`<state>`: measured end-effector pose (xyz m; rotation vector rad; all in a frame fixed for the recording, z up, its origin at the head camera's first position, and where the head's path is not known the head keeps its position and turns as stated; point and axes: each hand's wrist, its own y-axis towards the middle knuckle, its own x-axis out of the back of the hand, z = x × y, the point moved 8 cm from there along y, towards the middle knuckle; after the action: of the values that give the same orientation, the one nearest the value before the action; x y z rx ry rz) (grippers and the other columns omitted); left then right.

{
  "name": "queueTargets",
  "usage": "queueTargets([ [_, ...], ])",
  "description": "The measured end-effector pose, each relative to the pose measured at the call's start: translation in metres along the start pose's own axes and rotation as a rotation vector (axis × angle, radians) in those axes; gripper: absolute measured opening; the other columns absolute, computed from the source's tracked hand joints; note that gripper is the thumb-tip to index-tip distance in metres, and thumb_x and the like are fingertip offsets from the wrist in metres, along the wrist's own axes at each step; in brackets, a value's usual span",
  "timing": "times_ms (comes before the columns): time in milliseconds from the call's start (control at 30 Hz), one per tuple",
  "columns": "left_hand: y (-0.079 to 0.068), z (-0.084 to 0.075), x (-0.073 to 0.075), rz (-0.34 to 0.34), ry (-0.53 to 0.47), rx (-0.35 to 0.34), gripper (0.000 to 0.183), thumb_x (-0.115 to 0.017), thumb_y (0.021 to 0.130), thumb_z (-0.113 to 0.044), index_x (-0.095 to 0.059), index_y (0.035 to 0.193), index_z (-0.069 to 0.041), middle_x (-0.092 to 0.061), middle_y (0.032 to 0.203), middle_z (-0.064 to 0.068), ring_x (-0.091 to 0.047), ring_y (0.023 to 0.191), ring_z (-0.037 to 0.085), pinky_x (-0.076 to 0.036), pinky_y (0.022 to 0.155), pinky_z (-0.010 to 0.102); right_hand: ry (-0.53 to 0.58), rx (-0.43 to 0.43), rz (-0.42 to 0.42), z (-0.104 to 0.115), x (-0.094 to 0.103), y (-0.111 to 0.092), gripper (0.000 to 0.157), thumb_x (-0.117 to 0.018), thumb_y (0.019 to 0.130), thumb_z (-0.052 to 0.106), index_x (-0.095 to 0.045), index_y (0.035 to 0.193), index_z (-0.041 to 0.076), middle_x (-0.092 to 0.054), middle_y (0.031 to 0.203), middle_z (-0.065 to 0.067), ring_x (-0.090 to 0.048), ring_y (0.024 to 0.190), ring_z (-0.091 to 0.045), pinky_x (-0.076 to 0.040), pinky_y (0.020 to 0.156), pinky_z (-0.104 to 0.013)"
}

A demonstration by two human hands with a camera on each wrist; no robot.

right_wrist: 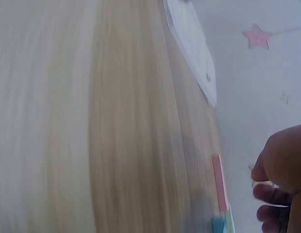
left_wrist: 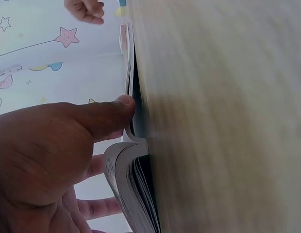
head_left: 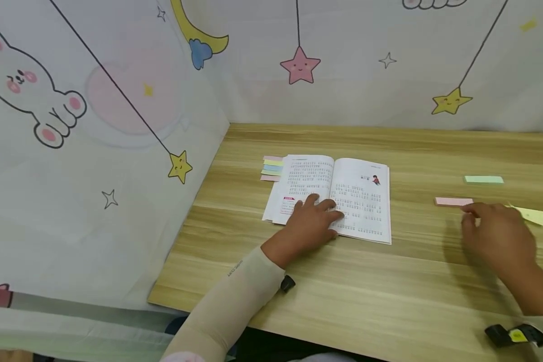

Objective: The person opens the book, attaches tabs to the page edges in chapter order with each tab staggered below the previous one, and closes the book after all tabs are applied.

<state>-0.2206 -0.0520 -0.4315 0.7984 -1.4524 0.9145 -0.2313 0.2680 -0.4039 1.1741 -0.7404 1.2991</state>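
Observation:
An open book (head_left: 362, 201) lies on the wooden table, its pages printed with text and a small picture. Several coloured sticky tabs (head_left: 272, 168) stick out past its left edge. My left hand (head_left: 311, 221) rests spread across the lower middle of the book; the left wrist view shows its thumb (left_wrist: 114, 116) at the near page edge. My right hand (head_left: 500, 239) is above the table at the right, fingers loosely bent, with nothing seen between them. Close by lie a pink sticky-note strip (head_left: 452, 201), a yellow one (head_left: 531, 215) and, in the right wrist view, a blue one (right_wrist: 218, 224).
A green sticky-note strip (head_left: 484, 179) lies farther back on the table (head_left: 412, 281). Cloth walls with cartoon prints (head_left: 353, 90) stand behind the table and along its left side. A black strap end (head_left: 287, 284) shows by the left wrist.

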Motion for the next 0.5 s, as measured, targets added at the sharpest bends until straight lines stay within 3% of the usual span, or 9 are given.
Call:
queueTargets([
  [67,0.0,-0.001,0.0,-0.003,0.001,-0.002,0.045,-0.057,0.089,-0.05,-0.051,0.132,-0.04,-0.042,0.138,-0.01,-0.029,0.13,0.031,-0.034,0.095,0.054,-0.054,0.02,-0.016,-0.013,0.004,-0.005,0.024,-0.05,0.086,0.008,-0.065,0.102,-0.002,-0.06,0.082,-0.023,-0.052,0.068,-0.04,-0.038,0.046,-0.047],
  [167,0.0,-0.002,0.0,-0.008,0.006,-0.004,0.045,-0.058,0.088,-0.05,-0.051,0.132,-0.04,-0.042,0.138,-0.01,-0.029,0.13,0.032,-0.034,0.094,0.054,-0.085,0.035,0.051,-0.028,-0.001,-0.011,0.025,-0.049,0.084,0.002,-0.063,0.103,-0.008,-0.06,0.09,-0.029,-0.054,0.075,-0.045,-0.042,0.057,-0.052],
  [300,0.0,-0.002,0.001,-0.01,0.007,-0.004,0.045,-0.059,0.088,-0.05,-0.052,0.131,-0.039,-0.043,0.137,-0.009,-0.03,0.129,0.032,-0.035,0.093,0.055,-0.077,0.058,0.108,-0.038,-0.009,-0.015,0.025,-0.047,0.083,-0.002,-0.06,0.101,-0.014,-0.059,0.094,-0.033,-0.054,0.081,-0.048,-0.041,0.068,-0.057],
  [500,0.0,-0.001,0.002,-0.009,-0.001,0.008,0.045,-0.059,0.088,-0.049,-0.052,0.131,-0.039,-0.043,0.137,-0.009,-0.03,0.129,0.032,-0.035,0.093,0.055,-0.037,0.006,0.148,-0.047,-0.013,-0.012,0.026,-0.044,0.085,-0.004,-0.054,0.105,-0.017,-0.055,0.098,-0.039,-0.049,0.088,-0.055,-0.038,0.073,-0.062],
])
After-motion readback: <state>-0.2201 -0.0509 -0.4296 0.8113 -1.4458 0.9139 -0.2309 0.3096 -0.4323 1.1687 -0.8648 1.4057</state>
